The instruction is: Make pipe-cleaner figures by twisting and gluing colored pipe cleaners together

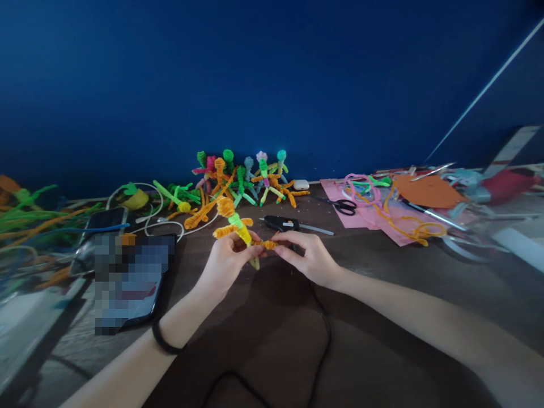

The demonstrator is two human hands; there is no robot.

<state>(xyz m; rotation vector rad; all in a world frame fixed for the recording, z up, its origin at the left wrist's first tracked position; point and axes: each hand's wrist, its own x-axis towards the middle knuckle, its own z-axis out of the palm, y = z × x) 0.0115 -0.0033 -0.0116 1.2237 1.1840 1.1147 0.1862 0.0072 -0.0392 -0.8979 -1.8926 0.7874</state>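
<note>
Both hands meet over the dark table [382,294], holding a small pipe-cleaner figure [236,224] with an orange head, orange arms and a yellow-green body. My left hand [227,262] pinches the figure's body from the left. My right hand [306,256] pinches the orange strand at the figure's lower end. A black band circles my left wrist.
A row of finished pipe-cleaner figures [244,178] stands at the blue wall. A black glue gun [283,223] lies just behind my hands, its cord trailing toward me. Scissors [345,205] and pink paper [382,218] lie right. A phone [131,280] and loose pipe cleaners [34,224] lie left.
</note>
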